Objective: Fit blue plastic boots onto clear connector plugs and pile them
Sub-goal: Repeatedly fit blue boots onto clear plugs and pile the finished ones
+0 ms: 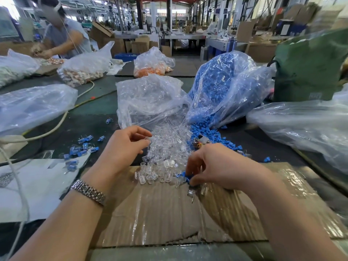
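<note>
Your left hand (pixel 125 146) pinches a clear plastic connector plug (pixel 147 139) at eleven o'clock, your right hand (pixel 212 164) grips a small blue plastic boot (pixel 183 175): next, line them up and push home.

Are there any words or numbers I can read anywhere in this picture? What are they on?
No text here can be read.
Green fabric bag at the right: a pale printed mark low on its front, too blurred to read.
Red banner on the far hall wall: lettering too small and blurred.
White paper sheet at the left: grey printed patches, no legible words.
</note>
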### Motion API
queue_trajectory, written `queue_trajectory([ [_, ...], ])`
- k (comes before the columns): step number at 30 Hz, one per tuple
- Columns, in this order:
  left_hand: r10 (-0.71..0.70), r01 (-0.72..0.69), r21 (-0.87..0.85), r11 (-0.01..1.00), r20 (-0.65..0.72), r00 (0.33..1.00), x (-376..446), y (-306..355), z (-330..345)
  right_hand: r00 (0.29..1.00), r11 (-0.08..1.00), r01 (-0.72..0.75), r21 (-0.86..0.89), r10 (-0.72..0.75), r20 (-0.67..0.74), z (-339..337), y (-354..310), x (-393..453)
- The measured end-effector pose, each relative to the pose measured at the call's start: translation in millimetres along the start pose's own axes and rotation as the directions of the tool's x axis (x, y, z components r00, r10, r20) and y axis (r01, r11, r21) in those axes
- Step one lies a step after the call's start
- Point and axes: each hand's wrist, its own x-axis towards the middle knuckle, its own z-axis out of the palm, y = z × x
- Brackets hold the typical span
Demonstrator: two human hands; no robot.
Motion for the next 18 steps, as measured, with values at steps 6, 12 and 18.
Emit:
queue_trajectory([
  [6,-0.044,0.068,-0.257,0.964,0.101,0.994,-6,6,6,0.993,0.987,-0.081,-0.136,0.069,-0.092,2,-1,5],
  [12,-0.054,0.155,-0.469,0.870,0.221,0.974,-13,15,10,0.980,0.980,-0.076,-0.184,0.039,-0.196,1,3,5],
  [18,0.004,0.197,-0.523,0.829,0.357,0.934,-17,22,12,0.902,0.961,0.098,0.261,0.025,-0.431,-12,1,-1],
])
